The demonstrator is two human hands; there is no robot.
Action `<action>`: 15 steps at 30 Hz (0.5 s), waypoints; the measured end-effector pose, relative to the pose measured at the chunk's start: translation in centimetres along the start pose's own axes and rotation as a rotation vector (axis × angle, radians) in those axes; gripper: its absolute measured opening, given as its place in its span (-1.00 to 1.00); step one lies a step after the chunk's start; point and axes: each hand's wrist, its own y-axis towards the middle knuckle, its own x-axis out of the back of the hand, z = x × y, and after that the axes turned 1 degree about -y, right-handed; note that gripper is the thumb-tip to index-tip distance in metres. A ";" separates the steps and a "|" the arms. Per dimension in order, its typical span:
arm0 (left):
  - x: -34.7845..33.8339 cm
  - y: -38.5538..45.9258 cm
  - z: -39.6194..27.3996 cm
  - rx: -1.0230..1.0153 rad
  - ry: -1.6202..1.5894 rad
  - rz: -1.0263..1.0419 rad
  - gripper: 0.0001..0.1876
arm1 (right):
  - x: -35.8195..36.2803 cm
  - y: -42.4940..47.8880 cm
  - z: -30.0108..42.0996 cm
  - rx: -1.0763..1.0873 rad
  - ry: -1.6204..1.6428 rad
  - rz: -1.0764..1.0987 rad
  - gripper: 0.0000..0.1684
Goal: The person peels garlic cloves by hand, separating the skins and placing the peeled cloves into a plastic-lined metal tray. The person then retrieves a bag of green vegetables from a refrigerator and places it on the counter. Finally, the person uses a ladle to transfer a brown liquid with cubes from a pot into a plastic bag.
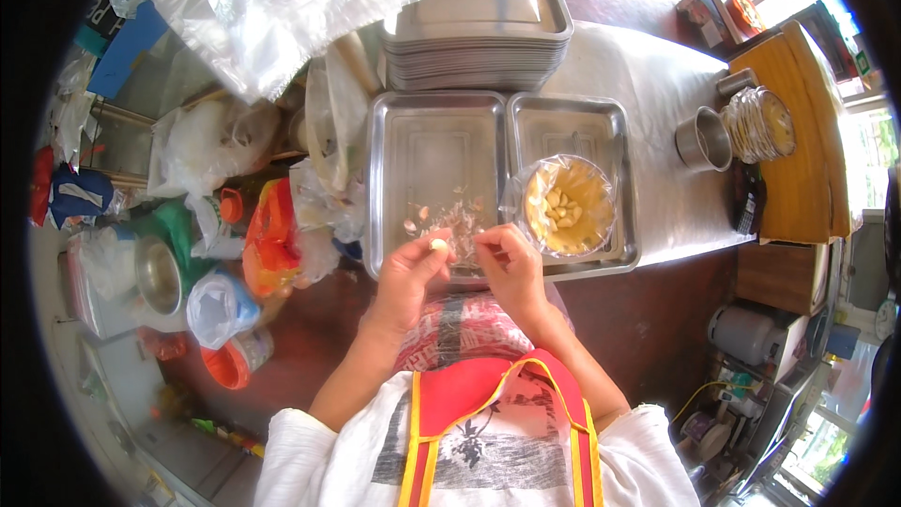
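Observation:
Between the thumb and finger of my left hand (412,267) is a pale peeled garlic clove (438,244). My right hand (512,264) is level with it, fingertips pinched together over the peelings; whether they hold a scrap of skin I cannot tell. Both hands are above the near edge of a steel tray (438,155) where papery garlic skins (461,222) lie heaped. A couple of unpeeled cloves (410,226) rest left of the heap. Just right of my right hand, a plastic-lined yellow bowl (595,208) holds several peeled cloves (563,207). The bowl stands in a second steel tray (542,120).
A tall stack of steel trays (479,28) stands behind. On the metal table (654,98) to the right are a steel cup (704,139) and plastic-wrapped bowls (764,123). Clear plastic sheeting (281,7) hangs at upper left, above bags and a lined bucket (218,310).

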 end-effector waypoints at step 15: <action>-0.7 -0.9 -0.3 -0.109 0.419 0.115 -0.69 | 0.4 0.5 1.3 0.231 -0.052 0.127 -0.87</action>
